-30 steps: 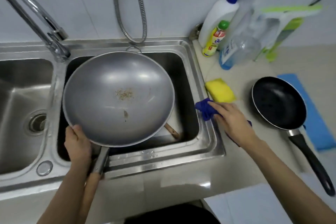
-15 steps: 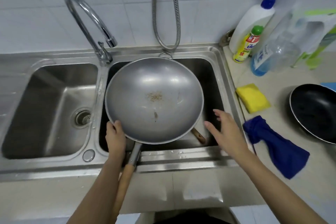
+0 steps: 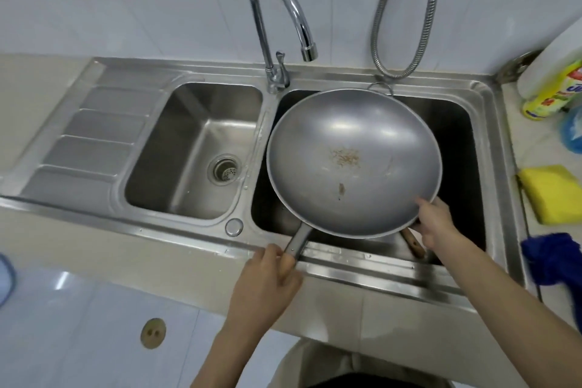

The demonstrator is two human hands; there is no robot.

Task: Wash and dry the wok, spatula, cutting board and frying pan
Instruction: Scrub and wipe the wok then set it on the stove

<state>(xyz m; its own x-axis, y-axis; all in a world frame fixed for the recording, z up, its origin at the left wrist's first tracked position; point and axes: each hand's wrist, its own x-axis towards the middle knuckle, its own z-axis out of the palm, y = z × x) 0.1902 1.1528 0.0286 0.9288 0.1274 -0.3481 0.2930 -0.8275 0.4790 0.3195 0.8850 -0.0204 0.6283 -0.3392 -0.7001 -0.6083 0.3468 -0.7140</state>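
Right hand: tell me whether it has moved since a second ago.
Yes. The right hand left the blue cloth on the counter and crossed leftward over the sink rim; it now holds the wok at its near edge.

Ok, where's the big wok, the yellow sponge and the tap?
wok [image 3: 352,142], head view, middle of its inner bowl.
yellow sponge [image 3: 554,192], head view, its top face.
tap [image 3: 277,3], head view, the curved spout.
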